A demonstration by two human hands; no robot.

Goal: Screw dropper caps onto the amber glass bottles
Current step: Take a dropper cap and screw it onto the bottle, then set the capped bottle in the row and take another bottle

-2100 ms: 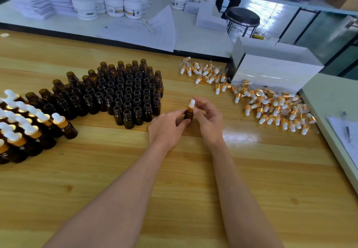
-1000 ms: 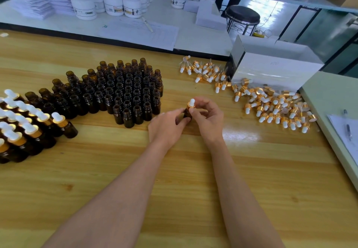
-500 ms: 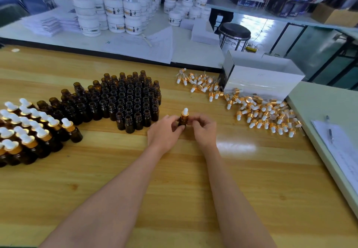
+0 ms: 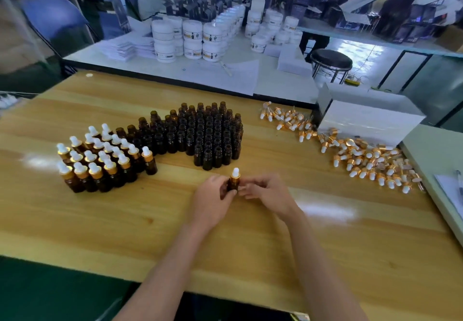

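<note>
Currently: amber bottle [image 4: 233,185]; left hand [image 4: 213,200], fingers clamped round it; right hand [image 4: 269,194], fingers curled beside, contact unclear. Check dropper cap [image 4: 235,173] sits square.

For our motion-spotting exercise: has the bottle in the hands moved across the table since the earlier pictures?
Yes. The held bottle is now nearer the person and further left, in front of the uncapped bottles, not beside their right edge.

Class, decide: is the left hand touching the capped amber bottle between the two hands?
Touching. The head view shows the left hand with thumb and fingers curled round the capped amber bottle, no gap between them.
</note>
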